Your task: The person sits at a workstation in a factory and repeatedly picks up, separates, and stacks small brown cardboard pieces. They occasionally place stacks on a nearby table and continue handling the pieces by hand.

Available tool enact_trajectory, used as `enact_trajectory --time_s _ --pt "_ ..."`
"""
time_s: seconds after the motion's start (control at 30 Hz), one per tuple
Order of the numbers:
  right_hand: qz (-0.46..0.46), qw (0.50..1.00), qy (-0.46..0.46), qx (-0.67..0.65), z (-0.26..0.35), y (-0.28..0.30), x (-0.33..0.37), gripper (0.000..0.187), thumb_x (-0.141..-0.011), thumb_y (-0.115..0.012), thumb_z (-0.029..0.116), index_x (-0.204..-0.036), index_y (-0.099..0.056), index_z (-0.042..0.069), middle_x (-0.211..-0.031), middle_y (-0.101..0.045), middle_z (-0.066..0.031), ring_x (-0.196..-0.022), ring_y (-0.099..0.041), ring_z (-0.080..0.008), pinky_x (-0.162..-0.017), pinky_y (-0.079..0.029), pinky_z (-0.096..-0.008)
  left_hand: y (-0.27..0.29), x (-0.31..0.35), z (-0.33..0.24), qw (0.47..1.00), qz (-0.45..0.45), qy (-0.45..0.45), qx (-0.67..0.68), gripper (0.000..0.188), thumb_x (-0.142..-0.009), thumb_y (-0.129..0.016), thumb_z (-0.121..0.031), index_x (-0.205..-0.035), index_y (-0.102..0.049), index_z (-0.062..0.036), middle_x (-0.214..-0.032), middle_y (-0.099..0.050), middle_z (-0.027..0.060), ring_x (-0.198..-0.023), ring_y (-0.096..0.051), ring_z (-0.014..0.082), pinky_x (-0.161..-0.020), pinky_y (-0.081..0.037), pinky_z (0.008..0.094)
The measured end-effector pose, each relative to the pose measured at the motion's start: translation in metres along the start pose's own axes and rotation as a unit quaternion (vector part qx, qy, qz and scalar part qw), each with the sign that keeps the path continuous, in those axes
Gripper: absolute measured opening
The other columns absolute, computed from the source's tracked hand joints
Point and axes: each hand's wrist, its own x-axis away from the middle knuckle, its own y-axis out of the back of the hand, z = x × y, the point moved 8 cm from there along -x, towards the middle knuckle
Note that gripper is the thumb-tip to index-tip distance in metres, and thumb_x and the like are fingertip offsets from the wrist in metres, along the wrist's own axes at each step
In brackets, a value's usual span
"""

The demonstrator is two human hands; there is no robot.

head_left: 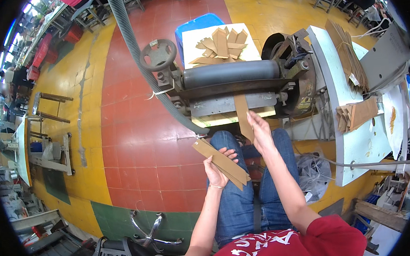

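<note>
My left hand (217, 173) is closed round a small stack of brown strips (222, 164), held above my lap. Between the fingers and thumb of my right hand (260, 130) is a single brown strip (242, 114) with a pointed near end. Its far end lies on the metal feed plate (208, 105) of a roller machine, reaching up to the dark bar. Behind that bar runs a wide dark roller (232, 73). Beyond the roller, a loose heap of brown pieces (221, 45) rests on a pale board (251, 33) over a blue bin (198, 23).
A handwheel (158, 55) and a grey ribbed hose (131, 36) stand at the machine's left. On the right, a pale side table (357, 154) carries a tied bundle of long brown strips (346, 56) and a shorter stack (358, 114). A clear plastic bag (313, 175) lies by my right knee.
</note>
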Motion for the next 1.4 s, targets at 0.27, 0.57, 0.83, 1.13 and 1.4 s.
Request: enact_trajectory --time_s 0.27,0.57,0.83,1.13,1.4 --pt "0.017 0.978 -0.052 0.201 -0.057 0.031 0.084 0.059 -0.082 -0.075 0.026 -0.126 -0.051 -0.006 -0.117 -0.059 -0.0166 -0.105 -0.057 -0.0203 -0.089 -0.048 -0.0328 0.002 -0.003 0.006 0.992 -0.07 0.006 -0.105 0.048 -0.1 -0.042 -0.035 -0.132 -0.041 0.0015 -0.118 -0.057 0.02 -0.111 -0.057 0.0308 -0.096 -0.048 0.0471" --pt "0.072 0.808 0.303 0.499 0.045 -0.017 0.109 0.013 -0.079 -0.071 0.011 -0.089 -0.068 0.004 -0.081 -0.066 -0.0098 -0.073 -0.064 -0.0267 -0.064 -0.051 -0.0336 0.003 -0.001 0.002 0.991 -0.045 -0.033 -0.124 0.049 -0.094 -0.053 -0.041 -0.122 -0.047 -0.0016 -0.115 -0.058 0.018 -0.108 -0.059 0.0288 -0.091 -0.052 0.0426" --pt "-0.044 0.977 -0.026 0.207 -0.016 0.051 0.06 0.017 -0.089 -0.067 0.016 -0.099 -0.063 0.002 -0.08 -0.068 -0.0028 -0.065 -0.06 -0.0064 -0.058 -0.047 -0.0198 0.007 -0.004 0.001 0.998 -0.026 -0.014 -0.049 0.071 -0.092 -0.035 -0.065 -0.114 -0.052 0.0002 -0.109 -0.061 0.0214 -0.098 -0.062 0.03 -0.081 -0.054 0.0394" --pt "-0.023 0.999 -0.017 0.029 -0.027 0.029 0.031 0.035 -0.091 -0.066 0.021 -0.116 -0.057 -0.002 -0.108 -0.063 -0.01 -0.099 -0.058 -0.0131 -0.088 -0.044 -0.0259 0.002 -0.004 0.004 1.0 -0.01 0.009 -0.019 0.063 -0.095 -0.036 -0.054 -0.124 -0.049 0.0004 -0.114 -0.059 0.0214 -0.101 -0.06 0.0307 -0.089 -0.051 0.044" --pt "0.035 0.945 0.035 0.325 -0.038 0.016 0.076 0.051 -0.082 -0.074 0.025 -0.121 -0.054 -0.002 -0.113 -0.06 -0.015 -0.107 -0.058 -0.0231 -0.093 -0.045 -0.0344 0.0 -0.005 0.004 0.992 -0.069 -0.009 -0.11 0.049 -0.1 -0.043 -0.034 -0.134 -0.039 0.0018 -0.121 -0.055 0.0206 -0.112 -0.057 0.0303 -0.097 -0.049 0.0444"
